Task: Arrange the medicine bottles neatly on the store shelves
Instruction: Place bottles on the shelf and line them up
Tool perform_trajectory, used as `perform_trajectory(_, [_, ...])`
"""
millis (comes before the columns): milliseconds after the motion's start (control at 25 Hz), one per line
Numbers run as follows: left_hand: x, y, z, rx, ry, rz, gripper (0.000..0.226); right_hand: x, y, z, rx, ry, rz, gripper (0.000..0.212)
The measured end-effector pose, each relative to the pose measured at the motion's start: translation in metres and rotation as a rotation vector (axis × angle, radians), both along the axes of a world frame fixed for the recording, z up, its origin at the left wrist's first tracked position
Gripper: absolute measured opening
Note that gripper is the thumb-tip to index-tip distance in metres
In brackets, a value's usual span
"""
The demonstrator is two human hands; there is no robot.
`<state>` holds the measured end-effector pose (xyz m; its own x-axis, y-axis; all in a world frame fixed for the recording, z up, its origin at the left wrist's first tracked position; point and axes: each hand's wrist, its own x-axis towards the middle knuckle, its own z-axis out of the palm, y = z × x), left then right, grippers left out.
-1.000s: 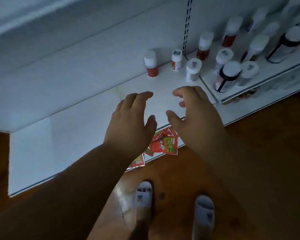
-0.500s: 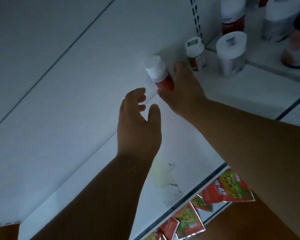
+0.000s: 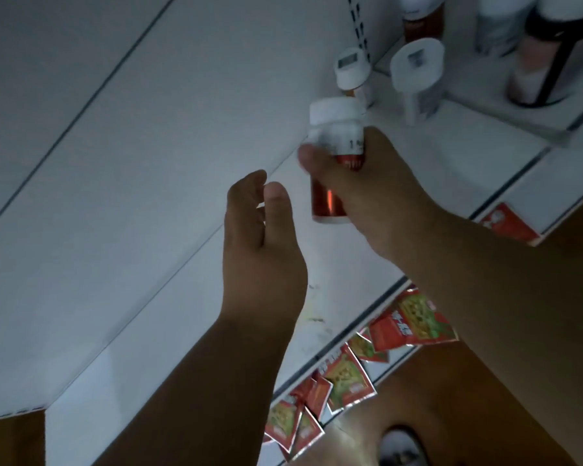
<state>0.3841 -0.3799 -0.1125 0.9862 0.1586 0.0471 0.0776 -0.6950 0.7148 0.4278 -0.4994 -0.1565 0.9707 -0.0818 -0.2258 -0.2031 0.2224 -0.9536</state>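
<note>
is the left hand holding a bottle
No, the left hand is empty with loose fingers; the right hand grips the red bottle.

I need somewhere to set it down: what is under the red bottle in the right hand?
Under the red bottle, lifted by the right hand, lies bare white shelf. The hand and forearm cover the shelf just to its right, so nothing there can be told.

Snack packets [image 3: 414,322] under shelf edge; brown floor [image 3: 418,395].
</note>
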Motion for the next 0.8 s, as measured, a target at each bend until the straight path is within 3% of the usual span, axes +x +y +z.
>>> perform_trajectory(120, [-0.049, -0.031, 0.041, -0.065, 0.115, -0.086, 0.069, -0.067, -0.048, 0.054, 0.111, 0.209, -0.063, 0.06])
perform_trajectory(200, [-0.089, -0.059, 0.089, -0.145, 0.176, -0.157, 0.073, -0.111, -0.085, 0.112, 0.09, 0.247, -0.041, 0.053])
perform_trajectory(320, [-0.14, -0.095, 0.172, -0.257, 0.219, -0.225, 0.073, -0.168, -0.13, 0.209, -0.039, 0.231, 0.114, 0.033])
perform_trajectory(560, [-0.209, -0.143, 0.322, -0.369, 0.149, -0.357, 0.077, -0.238, -0.179, 0.371, 0.01, 0.183, 0.135, 0.063])
perform_trajectory(800, [-0.204, -0.121, 0.394, -0.337, 0.033, -0.368, 0.077, -0.223, -0.169, 0.456, -0.027, 0.075, 0.192, 0.05])
